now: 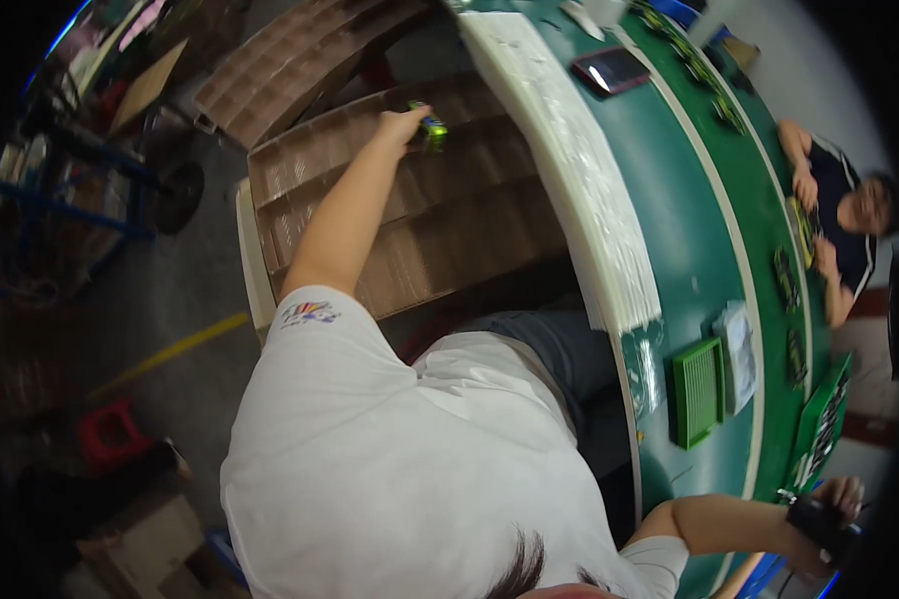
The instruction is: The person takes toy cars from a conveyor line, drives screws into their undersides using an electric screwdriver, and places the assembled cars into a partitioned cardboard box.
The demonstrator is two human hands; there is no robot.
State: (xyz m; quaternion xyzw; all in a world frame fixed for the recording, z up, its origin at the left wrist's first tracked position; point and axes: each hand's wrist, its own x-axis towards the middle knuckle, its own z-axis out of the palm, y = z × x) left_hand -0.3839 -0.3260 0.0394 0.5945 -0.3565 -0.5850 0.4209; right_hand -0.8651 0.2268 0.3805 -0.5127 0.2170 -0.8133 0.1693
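Note:
My left hand (403,122) reaches out over a brown cardboard divider tray (449,230) and holds a small green part (432,130) just above its cells. My right hand (834,504) is at the lower right, at the green table's edge (689,250), closed around a black device (819,524). A green tray of dark parts (821,429) lies just above that hand.
A second cardboard tray (290,60) lies farther out. On the table are a white foam strip (569,150), a phone (611,70), a green ribbed block (697,391) and a plastic bag (739,354). Across the belt sits another person (839,230). A red stool (110,434) stands on the floor.

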